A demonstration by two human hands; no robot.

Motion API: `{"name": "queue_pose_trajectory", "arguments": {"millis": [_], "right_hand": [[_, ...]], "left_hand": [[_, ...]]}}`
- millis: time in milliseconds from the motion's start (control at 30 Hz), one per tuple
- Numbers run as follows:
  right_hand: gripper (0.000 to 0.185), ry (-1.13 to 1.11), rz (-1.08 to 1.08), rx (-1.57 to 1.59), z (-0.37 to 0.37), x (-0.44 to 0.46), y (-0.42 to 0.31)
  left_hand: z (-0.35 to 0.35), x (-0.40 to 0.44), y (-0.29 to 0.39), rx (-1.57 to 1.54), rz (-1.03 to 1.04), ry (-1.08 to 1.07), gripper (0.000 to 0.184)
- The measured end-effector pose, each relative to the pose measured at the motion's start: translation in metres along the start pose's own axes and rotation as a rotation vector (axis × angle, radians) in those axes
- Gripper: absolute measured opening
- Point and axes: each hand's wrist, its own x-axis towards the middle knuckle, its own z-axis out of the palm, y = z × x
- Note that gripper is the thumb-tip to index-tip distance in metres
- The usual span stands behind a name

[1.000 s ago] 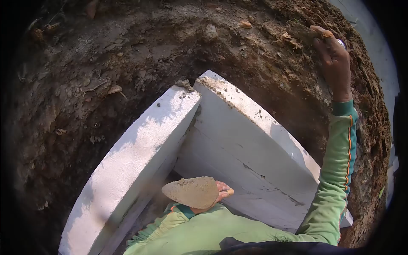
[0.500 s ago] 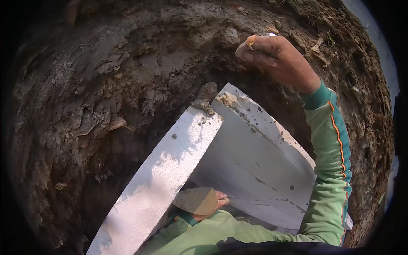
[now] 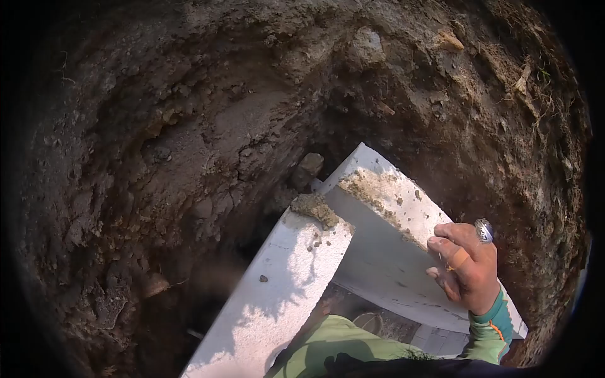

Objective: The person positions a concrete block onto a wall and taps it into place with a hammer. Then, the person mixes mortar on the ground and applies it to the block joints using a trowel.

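My right hand, with a silver ring and an orange band on its fingers, is curled over the inner edge of the right-hand white block wall. Sandy mortar and dark crumbs are scattered on that wall's top. A second white block wall slants up from the lower left, its end close to the first. On that end sits a lump of wet mortar. My left hand is out of sight, and so is the trowel it held.
Rough earth banks rise around the far side and both flanks. A stone lies in the gap behind the block ends. Down between the walls, a round container is partly hidden by my green clothing.
My right hand has come down from the earth bank onto the right-hand wall. The trowel and left hand have left view. The mortar lump on the left wall's end looks larger. The view has shifted.
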Motion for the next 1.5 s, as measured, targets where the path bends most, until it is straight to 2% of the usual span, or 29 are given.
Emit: {"name": "queue_pose_trajectory", "arguments": {"millis": [67, 233, 333, 367, 400, 433, 467, 500, 533, 567, 600, 667, 733, 800, 900, 967, 1000, 1100, 1133, 1233, 1267, 1367, 1400, 1433, 1467, 1500], "right_hand": [[0.043, -0.003, -0.013, -0.027, 0.003, -0.005, 0.006], [0.038, 0.059, 0.031, -0.055, 0.013, -0.013, 0.006], [0.034, 0.177, 0.016, -0.138, 0.023, -0.028, 0.004], [0.034, 0.187, 0.079, -0.179, 0.028, -0.036, -0.004], [0.034, 0.31, 0.03, -0.195, 0.035, -0.042, -0.004], [0.032, 0.426, 0.013, -0.095, 0.04, -0.051, -0.011], [0.042, 0.478, -0.031, -0.016, 0.05, -0.066, -0.018], [0.042, 0.586, -0.12, 0.053, 0.078, -0.081, -0.021], [0.04, 0.524, -0.101, 0.256, 0.084, -0.101, -0.033], [0.041, 0.504, -0.136, 0.289, 0.122, -0.123, -0.036], [0.05, 0.264, -0.106, 0.356, 0.17, -0.147, -0.046], [0.037, 0.188, 0.004, 0.336, 0.254, -0.194, -0.05], [0.057, 0.097, 0.297, 0.498, 0.269, -0.261, -0.063], [0.053, -0.209, 0.489, 0.477, 0.298, -0.315, -0.077], [0.047, -0.348, 0.698, 0.514, 0.335, -0.369, -0.115], [0.046, -0.175, 0.903, 0.515, 0.359, -0.394, -0.149], [0.046, -0.09, 0.999, 0.519, 0.373, -0.399, -0.171], [0.045, -0.165, 1.31, 0.698, 0.366, -0.409, -0.221], [0.047, -0.083, 1.447, 0.87, 0.38, -0.419, -0.239], [0.052, 0.395, 1.593, 0.997, 0.487, -0.456, -0.305], [0.057, 0.226, 1.821, 1.46, 0.432, -0.455, -0.301], [0.058, 0.369, 1.931, 1.504, 0.487, -0.482, -0.334], [0.061, 0.502, 1.903, 1.564, 0.526, -0.496, -0.348], [0.045, 0.557, 2.03, 1.588, 0.548, -0.499, -0.357], [0.047, 0.564, 2.111, 1.539, 0.576, -0.507, -0.367], [0.048, 0.49, 2.179, 1.434, 0.608, -0.517, -0.379]], "left_hand": [[-0.022, 0.003, 0.004, -0.04, 0.014, -0.044, 0.032], [-0.015, 0.025, 0.012, 0.052, -0.16, -0.334, 0.029], [0.039, 0.003, -0.005, -0.22, -0.229, -0.09, 0.038], [0.023, 0.004, 0.01, -0.408, -0.26, 0.021, 0.039], [0.053, 0.001, -0.006, -0.546, -0.359, -0.028, 0.047], [0.076, -0.006, -0.021, -0.341, -0.201, 0.035, 0.043], [0.086, -0.006, -0.029, -0.248, -0.059, 0.09, 0.043], [0.095, -0.007, -0.037, -0.147, 0.077, 0.156, 0.043], [0.097, -0.005, -0.034, -0.178, 0.07, 0.136, 0.043], [0.095, 0.004, -0.027, -0.24, 0.015, 0.083, 0.044], [0.099, 0.011, -0.015, -0.345, -0.069, 0.016, 0.045], [0.11, 0.028, 0.01, -0.646, -0.3, -0.125, 0.046], [0.129, 0.042, 0.034, -0.976, -0.5, -0.268, 0.047], [0.154, 0.045, 0.045, -1.22, -0.67, -0.381, 0.048], [0.19, 0.036, 0.049, -1.372, -0.828, -0.504, 0.05], [0.211, 0.026, 0.051, -1.471, -0.87, -0.553, 0.048], [0.219, 0.019, 0.052, -1.143, -0.573, -0.595, 0.057], [0.266, -0.001, 0.002, -1.001, -0.473, -0.887, 0.058], [0.286, -0.019, -0.016, -1.014, -0.407, -0.842, 0.06], [0.345, -0.086, -0.084, -0.804, -0.466, -0.829, 0.062], [0.34, -0.102, -0.103, -0.53, -0.252, -0.934, 0.069], [0.359, -0.149, -0.141, -0.255, -0.261, -1.083, 0.084], [0.342, -0.185, -0.168, -0.142, -0.323, -1.134, 0.09], [0.346, -0.201, -0.18, -0.045, -0.369, -1.131, 0.092], [0.348, -0.216, -0.176, 0.04, -0.374, -1.046, 0.097], [0.334, -0.207, -0.137, -0.035, -0.552, -1.114, 0.097]]}}
